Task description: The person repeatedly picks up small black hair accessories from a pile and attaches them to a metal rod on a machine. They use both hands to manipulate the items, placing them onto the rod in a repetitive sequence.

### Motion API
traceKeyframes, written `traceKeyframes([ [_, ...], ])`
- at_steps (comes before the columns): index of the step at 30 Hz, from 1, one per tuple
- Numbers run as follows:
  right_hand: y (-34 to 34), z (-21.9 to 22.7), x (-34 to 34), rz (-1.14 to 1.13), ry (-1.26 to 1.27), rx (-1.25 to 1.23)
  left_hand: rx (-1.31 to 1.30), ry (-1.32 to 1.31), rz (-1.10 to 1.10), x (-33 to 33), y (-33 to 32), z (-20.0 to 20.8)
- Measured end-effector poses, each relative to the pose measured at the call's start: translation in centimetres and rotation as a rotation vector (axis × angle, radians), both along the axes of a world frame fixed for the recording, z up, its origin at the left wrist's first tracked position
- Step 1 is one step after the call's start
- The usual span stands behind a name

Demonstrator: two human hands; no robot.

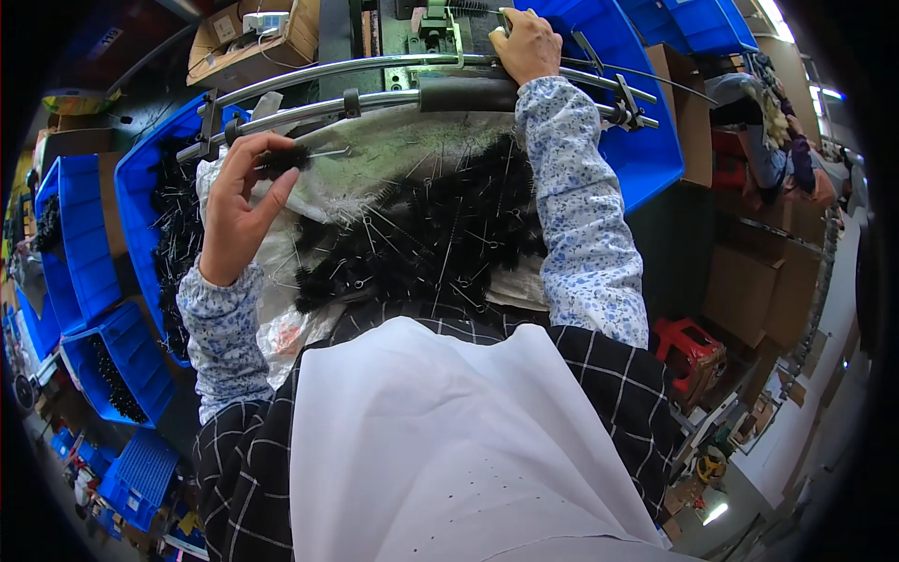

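My left hand (245,201) is closed, thumb and fingers around a small black-bristled wire brush (279,162). The brush's thin metal stem points right, over a pale, green-dusted sheet (375,140). Many similar brushes with looped wire ends lie in a black heap (421,229) on the sheet, in front of my body. My right hand (530,45) is at the far side, above the curved metal rails (384,99) and beside the green machine (435,28). Its fingers are bent together at the end of a dark, coil-like piece (468,7); what they grip is partly hidden.
A blue bin (140,178) with more black brushes stands left, another blue bin (646,159) right. A cardboard box (290,47) holding a white device is at the far left. A red stool (688,351) stands on the right. Another person (773,131) is farther right.
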State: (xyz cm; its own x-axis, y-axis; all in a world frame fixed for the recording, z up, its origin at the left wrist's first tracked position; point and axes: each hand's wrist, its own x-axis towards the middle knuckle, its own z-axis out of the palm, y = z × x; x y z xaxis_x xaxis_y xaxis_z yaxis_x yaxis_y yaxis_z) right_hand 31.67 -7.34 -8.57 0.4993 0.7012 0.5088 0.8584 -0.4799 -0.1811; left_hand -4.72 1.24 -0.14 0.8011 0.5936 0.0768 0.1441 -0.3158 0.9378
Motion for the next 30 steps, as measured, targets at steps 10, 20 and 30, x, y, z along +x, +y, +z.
traceKeyframes([
  [10, 3.9, 0.6, -5.2, -0.004, 0.039, -0.082, -0.043, -0.034, -0.032, 0.2, 0.0, 0.2],
  [20, 0.5, 1.7, -1.6, -0.040, 0.047, -0.095, -0.056, -0.083, 0.003, 0.2, -0.1, 0.3],
  [30, -0.8, 2.2, 6.1, 0.165, 0.118, -0.286, 0.061, -0.091, -0.191, 2.2, -0.4, 0.1],
])
